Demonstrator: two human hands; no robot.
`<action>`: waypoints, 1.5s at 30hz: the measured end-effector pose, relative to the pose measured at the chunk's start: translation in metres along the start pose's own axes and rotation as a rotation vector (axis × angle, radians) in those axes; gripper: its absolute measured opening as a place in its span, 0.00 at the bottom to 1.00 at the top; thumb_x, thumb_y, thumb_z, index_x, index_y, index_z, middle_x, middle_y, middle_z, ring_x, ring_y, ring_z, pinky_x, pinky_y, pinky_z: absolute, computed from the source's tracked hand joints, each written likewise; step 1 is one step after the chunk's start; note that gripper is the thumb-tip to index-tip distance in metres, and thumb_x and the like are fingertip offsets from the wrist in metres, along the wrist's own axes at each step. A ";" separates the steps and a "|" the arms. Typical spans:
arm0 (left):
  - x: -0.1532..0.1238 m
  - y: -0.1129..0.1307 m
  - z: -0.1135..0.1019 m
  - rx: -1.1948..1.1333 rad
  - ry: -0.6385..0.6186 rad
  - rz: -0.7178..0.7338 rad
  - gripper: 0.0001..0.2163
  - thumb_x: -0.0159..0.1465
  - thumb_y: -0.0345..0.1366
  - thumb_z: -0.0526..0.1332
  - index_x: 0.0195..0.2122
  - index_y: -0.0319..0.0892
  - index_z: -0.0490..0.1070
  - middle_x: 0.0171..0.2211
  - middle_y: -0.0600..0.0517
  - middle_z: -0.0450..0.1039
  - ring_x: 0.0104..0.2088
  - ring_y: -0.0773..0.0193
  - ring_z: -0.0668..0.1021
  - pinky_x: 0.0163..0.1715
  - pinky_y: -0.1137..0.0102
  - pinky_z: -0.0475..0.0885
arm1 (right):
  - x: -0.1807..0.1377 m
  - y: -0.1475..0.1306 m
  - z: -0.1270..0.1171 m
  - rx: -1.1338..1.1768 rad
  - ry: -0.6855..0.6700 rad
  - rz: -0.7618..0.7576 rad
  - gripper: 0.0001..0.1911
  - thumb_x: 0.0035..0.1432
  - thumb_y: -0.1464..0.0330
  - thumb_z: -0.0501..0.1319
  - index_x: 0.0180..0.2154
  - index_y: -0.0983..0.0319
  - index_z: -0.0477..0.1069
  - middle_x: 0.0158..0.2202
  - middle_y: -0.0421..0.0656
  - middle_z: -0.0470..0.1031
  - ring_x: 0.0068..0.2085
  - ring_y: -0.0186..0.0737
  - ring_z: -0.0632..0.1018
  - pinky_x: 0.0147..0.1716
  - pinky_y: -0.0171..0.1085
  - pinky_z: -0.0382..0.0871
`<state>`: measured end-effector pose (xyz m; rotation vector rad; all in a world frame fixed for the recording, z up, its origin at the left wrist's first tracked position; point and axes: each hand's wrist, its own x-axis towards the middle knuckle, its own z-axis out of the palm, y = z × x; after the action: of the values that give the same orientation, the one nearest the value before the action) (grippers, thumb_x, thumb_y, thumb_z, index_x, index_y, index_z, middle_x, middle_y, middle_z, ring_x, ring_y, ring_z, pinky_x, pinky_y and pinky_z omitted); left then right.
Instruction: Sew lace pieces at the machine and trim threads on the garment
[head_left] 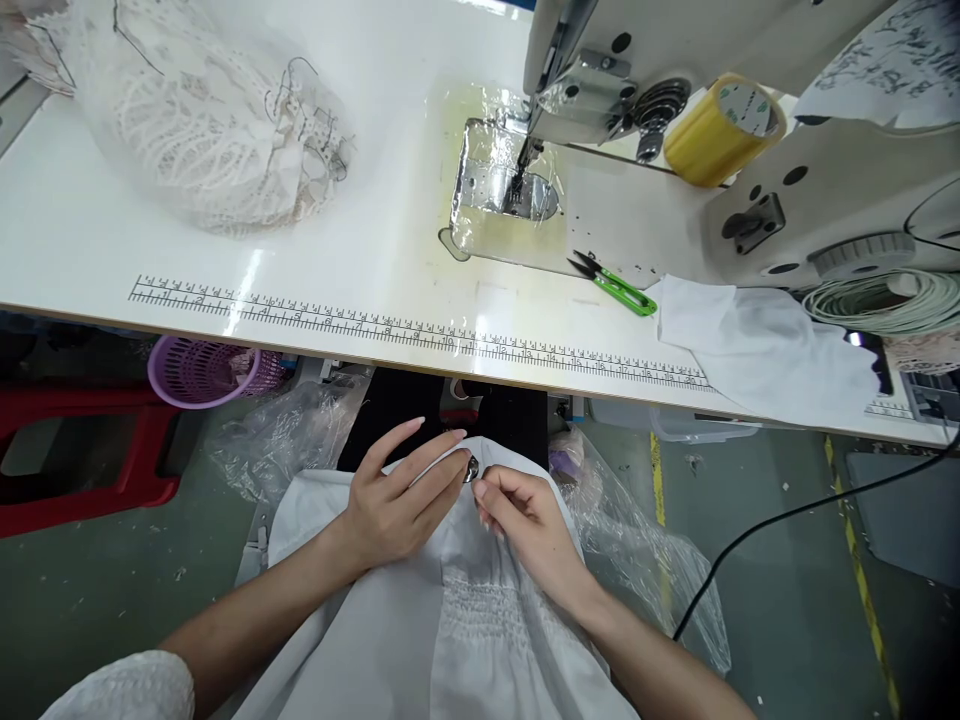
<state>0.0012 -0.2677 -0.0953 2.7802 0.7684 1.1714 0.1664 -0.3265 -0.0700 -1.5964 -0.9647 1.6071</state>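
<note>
Above my lap, my left hand [409, 495] grips a small shiny metal bobbin case [471, 469] near its fingertips, with the upper fingers stretched out. Close against its right side, my right hand [529, 520] is closed in a pinch. Whatever lies between those fingertips is too small to make out. White gathered cloth [397, 630] covers my lap beneath both hands. Beyond the table edge stands a sewing machine, its presser foot [517, 185] over the metal needle plate [487, 190].
On the white table [390, 280] lie green thread snips [619, 290], a white cloth piece [765, 340] and a lace bundle [217, 130]. Yellow tape [724, 130] rests on the machine bed. Below are a purple basket [210, 370], a red stool [90, 400] and a black cable [810, 510].
</note>
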 end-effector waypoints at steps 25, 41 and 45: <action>0.000 0.002 0.003 -0.476 -0.087 -0.533 0.04 0.62 0.32 0.67 0.37 0.45 0.74 0.40 0.53 0.78 0.49 0.57 0.77 0.58 0.52 0.63 | 0.003 0.001 -0.021 -0.235 0.162 -0.377 0.08 0.65 0.69 0.54 0.43 0.58 0.71 0.44 0.45 0.72 0.32 0.34 0.72 0.28 0.34 0.66; -0.007 0.000 0.010 -1.032 -0.124 -0.914 0.04 0.60 0.35 0.69 0.36 0.45 0.77 0.39 0.50 0.77 0.49 0.57 0.76 0.54 0.60 0.68 | 0.000 -0.021 -0.029 -0.271 0.112 -0.452 0.05 0.62 0.71 0.62 0.34 0.57 0.74 0.28 0.37 0.75 0.29 0.32 0.74 0.28 0.32 0.67; -0.007 0.000 0.008 -1.050 -0.148 -0.903 0.04 0.60 0.35 0.69 0.36 0.45 0.77 0.40 0.50 0.77 0.50 0.57 0.75 0.54 0.60 0.67 | -0.002 -0.025 -0.030 -0.287 0.170 -0.500 0.06 0.62 0.73 0.62 0.33 0.57 0.73 0.29 0.36 0.75 0.29 0.31 0.74 0.29 0.31 0.67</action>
<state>0.0024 -0.2693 -0.1064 1.3845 0.8698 0.7860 0.1958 -0.3136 -0.0468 -1.4869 -1.4138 1.0114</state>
